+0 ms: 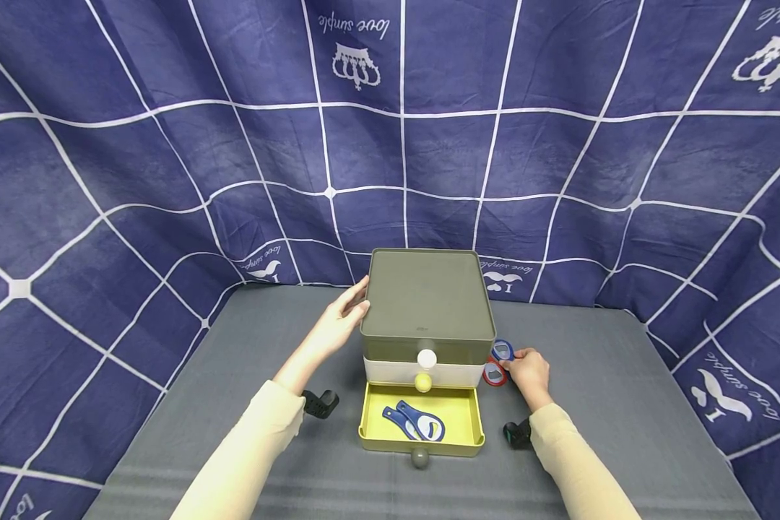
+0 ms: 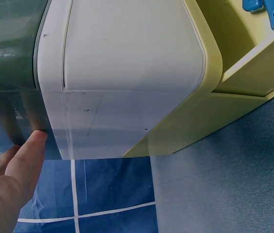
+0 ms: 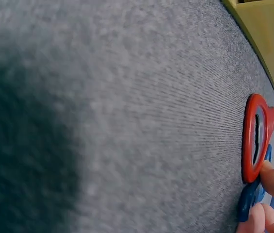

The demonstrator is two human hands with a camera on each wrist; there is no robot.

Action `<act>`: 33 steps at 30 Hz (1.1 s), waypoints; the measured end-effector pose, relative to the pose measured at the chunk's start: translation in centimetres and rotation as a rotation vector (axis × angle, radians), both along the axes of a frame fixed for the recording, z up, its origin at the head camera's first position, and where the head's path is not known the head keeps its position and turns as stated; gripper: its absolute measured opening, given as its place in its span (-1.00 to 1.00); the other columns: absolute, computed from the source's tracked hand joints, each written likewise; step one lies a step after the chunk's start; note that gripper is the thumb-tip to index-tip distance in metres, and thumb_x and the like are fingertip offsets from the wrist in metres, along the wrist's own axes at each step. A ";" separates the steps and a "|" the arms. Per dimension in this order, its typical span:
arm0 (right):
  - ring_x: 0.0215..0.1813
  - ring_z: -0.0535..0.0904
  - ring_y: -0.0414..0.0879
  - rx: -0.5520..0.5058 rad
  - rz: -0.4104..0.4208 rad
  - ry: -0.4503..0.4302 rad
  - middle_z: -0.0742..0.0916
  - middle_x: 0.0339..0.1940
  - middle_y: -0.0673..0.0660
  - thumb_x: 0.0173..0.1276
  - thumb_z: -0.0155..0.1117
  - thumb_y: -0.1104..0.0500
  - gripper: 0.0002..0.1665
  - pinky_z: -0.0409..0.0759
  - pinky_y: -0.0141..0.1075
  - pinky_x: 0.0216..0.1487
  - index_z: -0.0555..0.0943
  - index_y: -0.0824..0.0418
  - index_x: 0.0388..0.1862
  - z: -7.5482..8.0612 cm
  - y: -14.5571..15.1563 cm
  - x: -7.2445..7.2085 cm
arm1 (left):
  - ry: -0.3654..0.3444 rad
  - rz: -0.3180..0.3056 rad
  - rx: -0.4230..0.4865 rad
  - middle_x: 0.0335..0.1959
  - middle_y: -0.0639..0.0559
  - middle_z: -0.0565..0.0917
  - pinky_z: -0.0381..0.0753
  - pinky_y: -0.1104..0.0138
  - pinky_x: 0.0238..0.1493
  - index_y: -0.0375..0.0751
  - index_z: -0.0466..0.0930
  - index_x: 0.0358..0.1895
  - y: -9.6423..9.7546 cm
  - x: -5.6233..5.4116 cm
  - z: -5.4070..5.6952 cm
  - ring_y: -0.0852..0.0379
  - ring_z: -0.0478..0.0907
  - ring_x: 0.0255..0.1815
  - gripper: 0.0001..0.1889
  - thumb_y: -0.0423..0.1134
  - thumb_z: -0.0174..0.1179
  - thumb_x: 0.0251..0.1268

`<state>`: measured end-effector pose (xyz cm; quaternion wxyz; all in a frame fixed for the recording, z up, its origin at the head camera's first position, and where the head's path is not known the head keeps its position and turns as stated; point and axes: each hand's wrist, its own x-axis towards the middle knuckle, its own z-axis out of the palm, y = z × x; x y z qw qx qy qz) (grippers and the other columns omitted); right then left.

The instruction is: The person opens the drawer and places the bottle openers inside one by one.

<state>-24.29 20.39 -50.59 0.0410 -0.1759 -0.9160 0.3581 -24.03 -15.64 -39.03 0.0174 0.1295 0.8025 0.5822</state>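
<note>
A small drawer box (image 1: 429, 296) stands in the middle of the table, green on top, white below it, its yellow bottom drawer (image 1: 461, 412) pulled out. Two blue bottle openers (image 1: 425, 422) lie in that drawer. My left hand (image 1: 338, 323) rests its fingertips on the green left side of the box; the left wrist view shows the extended fingers (image 2: 25, 162) there. Right of the box, my right hand (image 1: 529, 372) pinches a blue bottle opener (image 3: 246, 201) between thumb and fingers, low at the table. Against it lies a red bottle opener (image 3: 248, 145).
Round knobs stick out from the drawer fronts: a white knob (image 1: 426, 358), a yellow knob (image 1: 423, 382) and a grey knob (image 1: 419, 458). A grey cloth (image 1: 591, 404) covers the table. Behind and at both sides hangs a blue curtain (image 1: 442, 152) with white lines.
</note>
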 end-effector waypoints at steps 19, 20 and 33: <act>-0.21 0.54 0.15 -0.098 0.039 -0.065 0.69 -0.32 0.30 0.17 0.45 0.11 -0.66 0.42 -0.26 -0.36 0.59 0.38 -0.33 0.6 1.0 0.9 | 0.008 -0.019 0.013 0.51 -0.33 0.21 0.40 -0.06 0.39 -0.18 0.07 0.56 -0.2 0.1 -0.1 -0.22 0.21 0.51 -0.43 -0.28 -0.07 0.57; -0.22 0.54 0.14 -0.113 0.041 -0.070 0.68 -0.32 0.28 0.18 0.45 0.11 -0.66 0.40 -0.28 -0.37 0.59 0.38 -0.31 0.7 1.1 1.0 | 0.008 -0.019 0.012 0.51 -0.33 0.20 0.40 -0.06 0.39 -0.18 0.07 0.56 -0.2 0.1 -0.1 -0.22 0.21 0.51 -0.43 -0.28 -0.07 0.57; -0.41 0.47 -0.23 -0.334 0.202 -0.149 0.65 -0.47 -0.06 0.25 0.40 0.19 -0.60 0.52 -0.33 -0.35 0.53 0.48 -0.11 4.3 2.4 4.0 | 0.004 -0.021 0.021 0.51 -0.32 0.21 0.41 -0.01 0.38 -0.18 0.07 0.56 -0.2 -0.2 0.0 -0.23 0.25 0.48 -0.44 -0.27 -0.07 0.58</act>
